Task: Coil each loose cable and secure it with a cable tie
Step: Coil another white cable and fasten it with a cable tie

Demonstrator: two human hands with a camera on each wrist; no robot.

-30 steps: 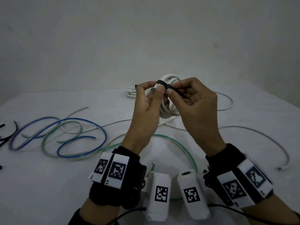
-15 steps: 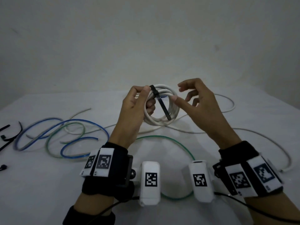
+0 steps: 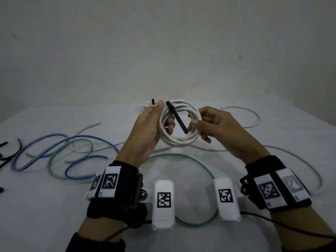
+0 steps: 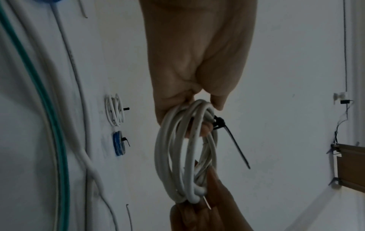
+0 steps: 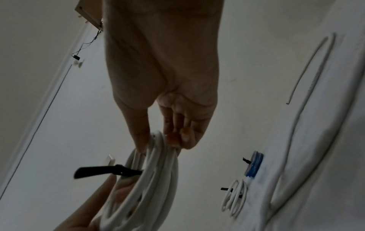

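Behind the work surface rises a plain pale wall (image 3: 163, 51), and the left wrist view catches a thin dark wire (image 4: 345, 46) running down it to a small fitting, with a tan panel (image 4: 349, 165) mounted near it. Below the wall spreads a white cloth-covered table (image 3: 45, 206), strewn with loose cables: a long white cable (image 3: 300, 160) sweeping round the right side, a blue cable (image 3: 85, 138) looping at the left, a green cable (image 3: 181, 155) arching between the wrists. At the far edge lie two finished bundles, a small white coil (image 5: 234, 198) and a blue coil (image 5: 254, 165), each apparently cinched by a black tie, though both are small and dim. At the left edge of the table some dark strips (image 3: 5, 153) lie, too blurred to identify. Held up above the middle of the table is the white cable coil (image 3: 180, 122), several turns thick, with a black cable tie (image 3: 177, 118) wrapped round its upper left and its free tail slanting down across the opening. The left hand (image 3: 147, 131) grips the coil's left side, thumb in front and fingers curled through the loop. The right hand (image 3: 218, 130) pinches the coil's right side between thumb and fingertips.
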